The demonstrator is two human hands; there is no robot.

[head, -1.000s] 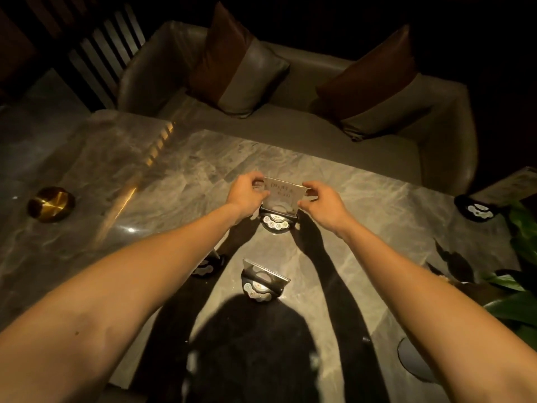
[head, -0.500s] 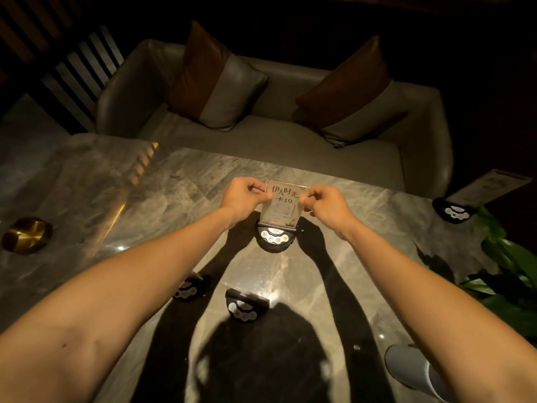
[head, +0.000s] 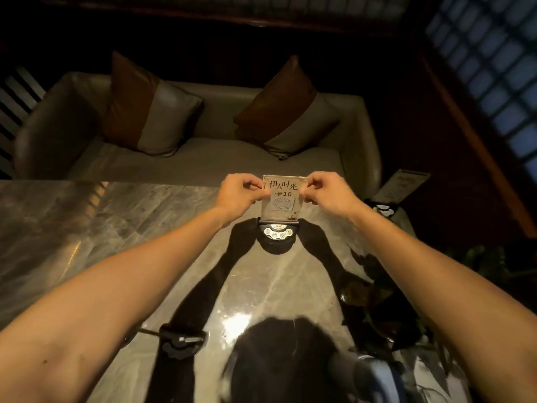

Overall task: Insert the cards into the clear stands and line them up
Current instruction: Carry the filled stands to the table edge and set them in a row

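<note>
A pale printed card [head: 283, 196] in a clear holder stands upright in a black round base with white buttons [head: 277, 235], on the far middle of the marble table [head: 116, 228]. My left hand [head: 241, 194] pinches the card's left edge and my right hand [head: 327, 194] pinches its right edge, both near the top. A second black base [head: 181, 343] lies near me on the left with nothing standing in it. A third black base [head: 382, 209] at the far right holds a tilted card [head: 402, 186].
A grey sofa [head: 203, 158] with two brown-and-grey cushions stands beyond the table's far edge. Plant leaves [head: 377, 286] reach over the table at the right. A grey round object [head: 374, 376] sits at the near right. My head's shadow covers the near middle.
The card now stands more upright and faces me, with my hands still on its two sides. My view has shifted right and up; the gold dish at the left has left the frame.
</note>
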